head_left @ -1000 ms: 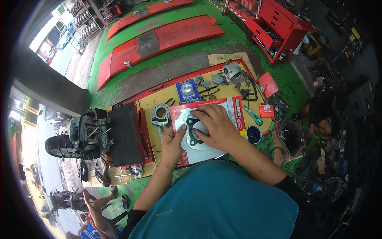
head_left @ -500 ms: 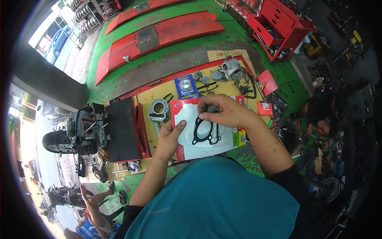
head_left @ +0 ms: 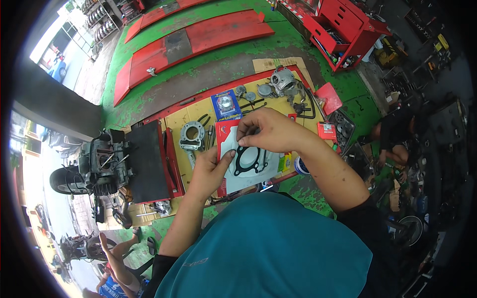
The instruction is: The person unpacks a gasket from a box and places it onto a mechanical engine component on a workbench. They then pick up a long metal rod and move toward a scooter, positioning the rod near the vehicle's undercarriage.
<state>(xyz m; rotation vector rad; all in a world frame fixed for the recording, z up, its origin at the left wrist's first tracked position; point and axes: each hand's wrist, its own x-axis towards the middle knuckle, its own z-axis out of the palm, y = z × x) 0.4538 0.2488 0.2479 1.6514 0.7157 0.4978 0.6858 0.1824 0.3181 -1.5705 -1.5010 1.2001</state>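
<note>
A flat gasket pack (head_left: 223, 186) with a red-bordered card and a whitish face is held up in front of me. Against it lies a dark, ring-shaped gasket (head_left: 237, 165) with bolt holes. My left hand (head_left: 211, 171) grips the card's left edge, thumb on the face and fingers behind. Over the top edge, my right hand (head_left: 266, 130) pinches with thumb and forefinger beside the gasket's upper end; whether it has the gasket or a wrapper is unclear. Beyond the pack are a cylinder block (head_left: 192, 135) and a blue boxed part (head_left: 226, 105).
An engine cylinder head (head_left: 283, 80) and small round parts (head_left: 265, 90) lie at the table's far side. A partly dismantled engine with a wheel (head_left: 102, 161) stands left. A red tool cabinet (head_left: 343, 32) is far right. Other people sit at lower left and right.
The pack has tilted and looks narrower, with its right side turned away. Both hands keep their grip, and the right hand has shifted slightly left and up. The whole view has shifted a little.
</note>
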